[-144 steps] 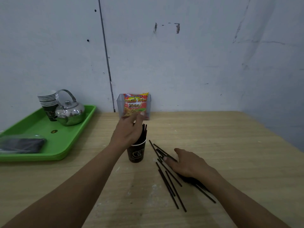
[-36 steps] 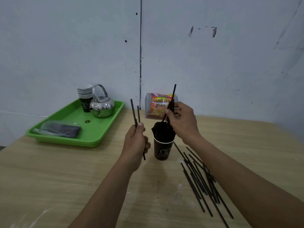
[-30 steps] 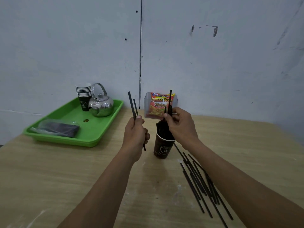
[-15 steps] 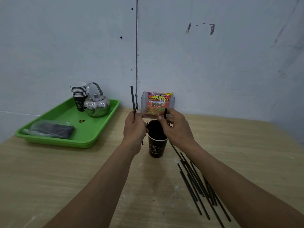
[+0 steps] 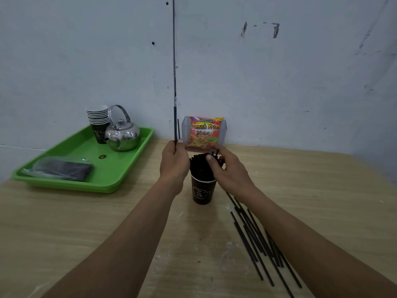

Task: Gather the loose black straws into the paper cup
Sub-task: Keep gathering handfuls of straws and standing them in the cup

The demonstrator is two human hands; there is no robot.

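Observation:
A dark paper cup [image 5: 201, 192] stands mid-table, packed with a bundle of upright black straws [image 5: 200, 166]. My left hand [image 5: 174, 162] sits just left of the cup and grips two black straws [image 5: 176, 127] that stick straight up. My right hand [image 5: 228, 168] rests over the cup's right side, its fingers on the tops of the straws in the cup. Several loose black straws [image 5: 255, 237] lie on the wooden table to the right of the cup, partly hidden under my right forearm.
A green tray [image 5: 90, 168] at the left holds a stack of paper cups [image 5: 97, 121], a steel kettle [image 5: 122, 134] and a dark plastic-wrapped packet [image 5: 61, 168]. A clear holder with a red snack bag [image 5: 204, 133] stands against the wall behind the cup.
My right hand has lowered its straw into the cup and now presses on the bundle. My left hand has moved closer to the cup, still holding two straws upright.

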